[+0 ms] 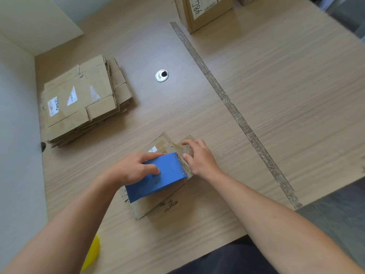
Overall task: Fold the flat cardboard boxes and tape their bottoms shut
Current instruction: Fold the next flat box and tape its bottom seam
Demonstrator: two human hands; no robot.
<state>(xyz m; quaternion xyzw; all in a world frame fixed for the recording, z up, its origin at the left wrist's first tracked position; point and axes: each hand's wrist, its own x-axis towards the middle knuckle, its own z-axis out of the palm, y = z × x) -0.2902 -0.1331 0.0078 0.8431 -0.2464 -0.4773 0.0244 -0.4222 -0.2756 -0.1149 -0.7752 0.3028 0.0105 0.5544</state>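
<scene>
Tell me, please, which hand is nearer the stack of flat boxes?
Left. The left hand, gripping the blue tape dispenser, is on the side toward the stack; the right hand rests on the box beyond the dispenser.

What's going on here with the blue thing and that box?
A person looks to be taping a cardboard box on the table. The left hand grips a blue tape dispenser on top of it. The right hand presses its fingers on the box beside the dispenser. A stack of flat boxes lies to the left, and an upright box stands at the far edge.
</scene>
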